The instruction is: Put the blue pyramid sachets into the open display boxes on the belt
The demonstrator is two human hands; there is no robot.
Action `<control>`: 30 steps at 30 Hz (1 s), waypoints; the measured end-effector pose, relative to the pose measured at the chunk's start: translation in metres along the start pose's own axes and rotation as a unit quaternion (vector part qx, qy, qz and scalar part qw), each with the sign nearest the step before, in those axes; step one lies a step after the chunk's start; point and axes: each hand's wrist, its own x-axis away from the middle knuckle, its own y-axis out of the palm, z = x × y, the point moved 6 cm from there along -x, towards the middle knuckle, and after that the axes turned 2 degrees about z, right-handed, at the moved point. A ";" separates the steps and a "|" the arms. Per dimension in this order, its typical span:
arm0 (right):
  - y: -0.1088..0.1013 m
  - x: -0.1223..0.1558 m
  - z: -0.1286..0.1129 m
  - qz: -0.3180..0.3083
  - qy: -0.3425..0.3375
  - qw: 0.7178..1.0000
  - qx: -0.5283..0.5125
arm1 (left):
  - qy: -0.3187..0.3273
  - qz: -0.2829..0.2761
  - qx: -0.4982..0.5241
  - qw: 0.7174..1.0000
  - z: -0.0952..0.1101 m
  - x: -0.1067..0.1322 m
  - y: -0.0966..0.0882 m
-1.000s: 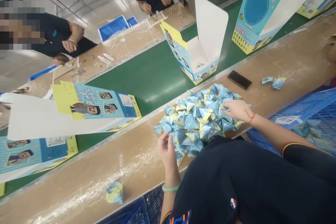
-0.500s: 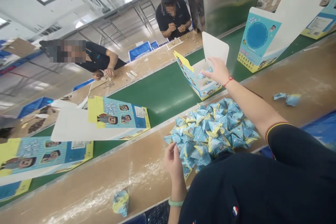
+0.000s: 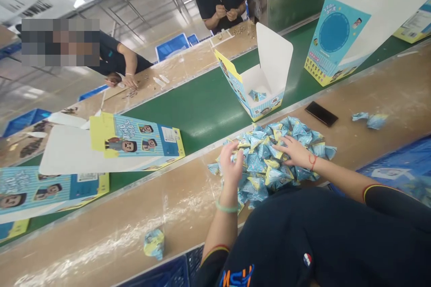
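Note:
A heap of small blue and yellow triangular packets [image 3: 269,161] lies on the brown bench in front of me. My right hand [image 3: 292,150] rests on top of the heap, fingers curled onto the packets. My left hand [image 3: 231,162] is at the heap's left edge, fingers bent around a packet there. Behind the heap, on the green conveyor belt [image 3: 198,107], stands an open printed carton [image 3: 259,80] with its white lid up and a few packets inside.
A black phone [image 3: 321,113] and two stray packets [image 3: 369,119] lie to the right on the bench. One packet [image 3: 154,242] lies near the front edge. Flat printed cartons [image 3: 134,141] and an upright carton [image 3: 336,36] ride the belt. Two other people work across the belt. Blue crates sit below.
My right hand came back from the open carton, leaving packets inside, and settled on the heap. My left hand moved up onto the heap's left edge.

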 end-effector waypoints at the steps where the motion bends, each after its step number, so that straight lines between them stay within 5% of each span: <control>1: 0.002 0.001 0.003 0.020 0.014 1.000 -0.001 | 0.022 -0.053 0.009 0.998 0.008 -0.026 0.024; 5: 0.007 0.000 0.010 0.071 0.030 0.997 -0.015 | -0.006 -0.221 -0.043 0.974 0.016 -0.118 0.127; 9: 0.014 0.007 0.007 0.125 0.004 0.991 -0.047 | -0.056 -0.267 -0.162 0.948 0.005 -0.145 0.176; 19: 0.023 0.046 -0.011 0.231 -0.018 0.972 -0.035 | -0.026 -0.317 -0.213 0.924 -0.013 -0.062 0.145; 25: -0.008 0.046 -0.012 0.295 -0.014 0.951 -0.088 | -0.023 -0.321 -0.221 0.921 -0.015 -0.053 0.132; 30: -0.035 0.048 0.000 0.310 0.058 0.926 -0.206 | -0.017 -0.350 -0.236 0.906 -0.020 -0.038 0.119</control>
